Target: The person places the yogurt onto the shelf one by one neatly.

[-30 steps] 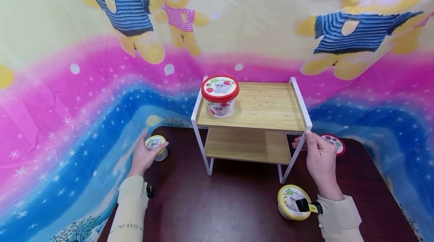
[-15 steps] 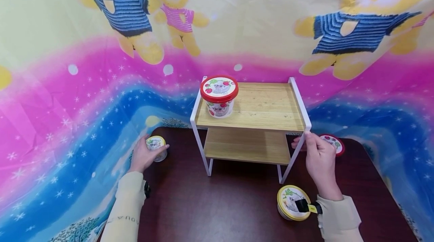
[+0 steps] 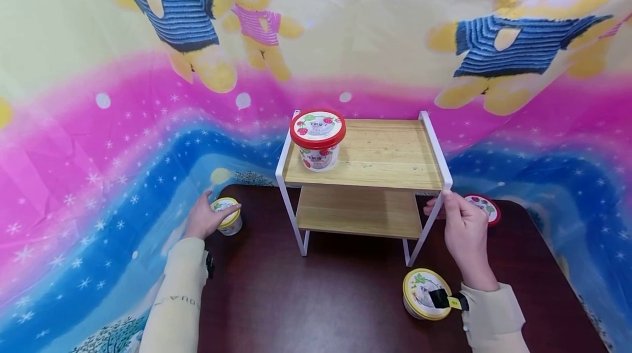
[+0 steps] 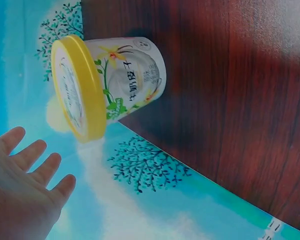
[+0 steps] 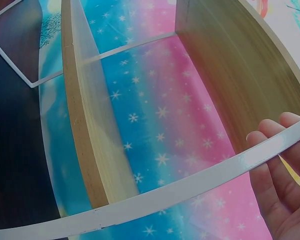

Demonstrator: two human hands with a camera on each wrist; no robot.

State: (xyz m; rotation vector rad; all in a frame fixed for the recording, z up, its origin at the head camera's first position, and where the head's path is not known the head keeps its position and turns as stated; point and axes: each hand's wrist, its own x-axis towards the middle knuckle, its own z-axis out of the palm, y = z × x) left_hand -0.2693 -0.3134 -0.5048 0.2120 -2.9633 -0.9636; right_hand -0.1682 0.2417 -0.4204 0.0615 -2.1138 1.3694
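Observation:
A tub with a yellow lid (image 3: 230, 224) stands upright on the dark table at the left. My left hand (image 3: 203, 217) is beside it, fingers spread, the thumb reaching across in front of the lid. The left wrist view shows a gap between those fingertips (image 4: 64, 186) and the tub (image 4: 127, 75). At the right, my right hand (image 3: 466, 232) grips the white metal frame (image 3: 434, 216) of a two-tier wooden shelf just below the top board. Fingers curl behind this frame (image 5: 190, 187) in the right wrist view.
A red-lidded tub (image 3: 318, 141) sits on the left of the shelf's top board (image 3: 390, 155). Another red-lidded tub (image 3: 486, 207) is partly hidden behind my right hand. A second yellow-lidded tub (image 3: 419, 301) stands front right. A printed cloth (image 3: 257, 106) rises around the table (image 3: 296, 303).
My left hand has drawn slightly left, its fingers easing away from the yellow-lidded tub, which stays standing. The right hand keeps its grip on the shelf frame.

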